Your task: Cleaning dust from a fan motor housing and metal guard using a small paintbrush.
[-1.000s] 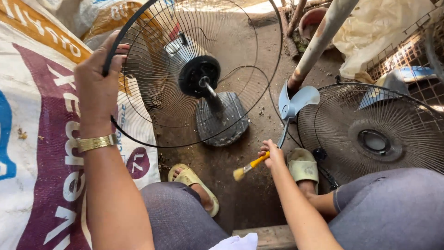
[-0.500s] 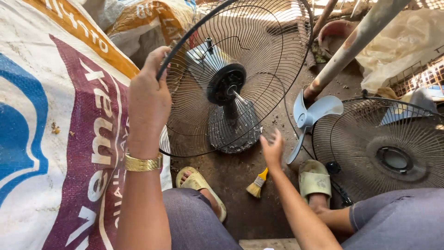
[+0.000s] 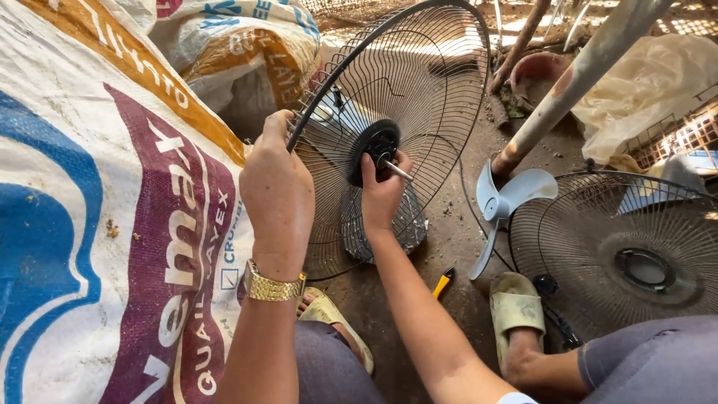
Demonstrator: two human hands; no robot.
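Our right hand [image 3: 383,196] pinches the black hub [image 3: 376,150] at the centre of the rear fan guard [image 3: 419,97], the motor shaft [image 3: 396,170] pointing toward us. Our left hand [image 3: 275,191] curls shut around the guard's left rim, holding it upright above the dirt floor [image 3: 449,239].

Upright black wire fan guard [image 3: 419,97]
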